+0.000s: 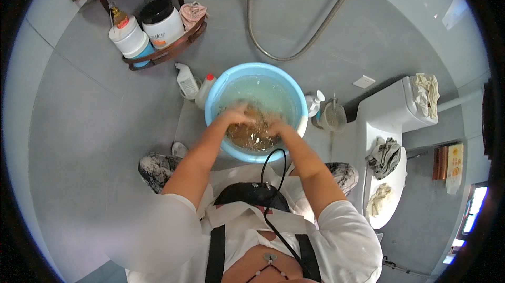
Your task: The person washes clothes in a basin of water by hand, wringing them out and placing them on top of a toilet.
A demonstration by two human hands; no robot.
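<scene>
A light blue round basin (256, 67) of water stands on the floor in front of me. In its near half lies a brown, wet piece of cloth (247, 136), partly under the water. My left hand (238, 115) reaches in from the left and touches the cloth. From the right, my right hand (275, 125) meets the other side of it. Both hands are smeared by motion and their fingertips are in the water or cloth, so their grip does not show. A white curved piece (302, 125) sits at the basin's right rim.
Bottles, among them a white one (187, 81), stand left of the basin. A pump bottle (314, 103) and a clear container (333, 116) are right of it. Farther right is a toilet (374, 149) with cloths on it. A corner shelf (173, 48) and a shower hose (284, 57) are beyond.
</scene>
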